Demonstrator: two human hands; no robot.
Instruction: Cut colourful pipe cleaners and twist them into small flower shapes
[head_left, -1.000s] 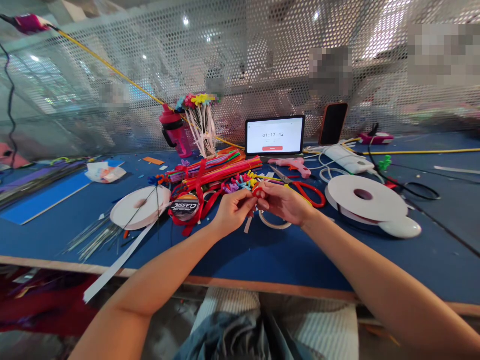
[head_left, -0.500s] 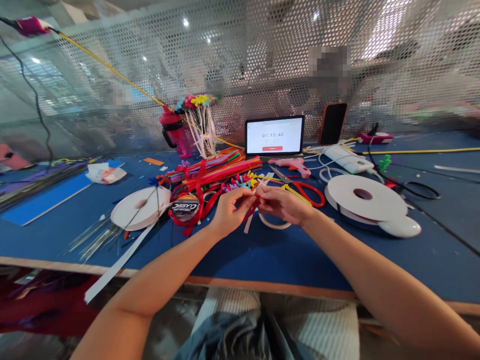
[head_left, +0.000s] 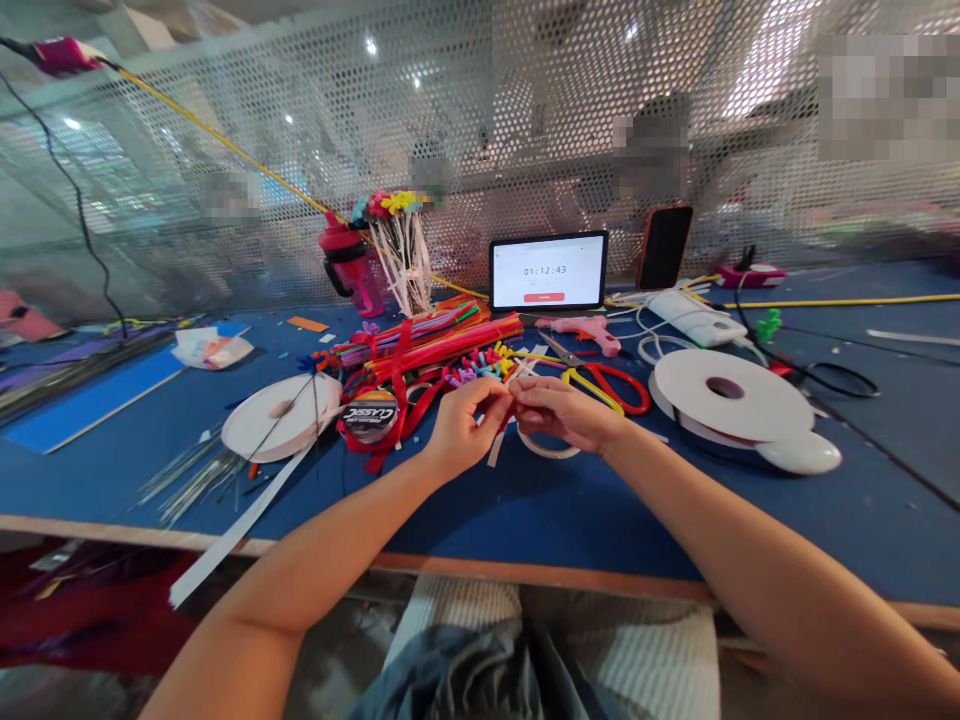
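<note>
My left hand and my right hand meet above the middle of the table, fingertips pinched together. Between them is a thin red strip, mostly covered by the fingers; whether it is ribbon or pipe cleaner I cannot tell. Just behind my hands lie short, colourful bent pipe cleaners and white paper strips. Scissors with red handles rest beyond my right hand, beside a yellow-handled tool. Under that hand is a ring of white tape. Red ribbon trails left of my left hand.
White spools flank the work area. Behind stand a tablet timer, a phone, a pink glue gun, a pink bottle and bundled pipe-cleaner flowers. Thin wires lie left.
My hands stay pinched together in nearly the same place, with the fingers shifted slightly. Less of the red strip shows between them. The timer reads one second more.
</note>
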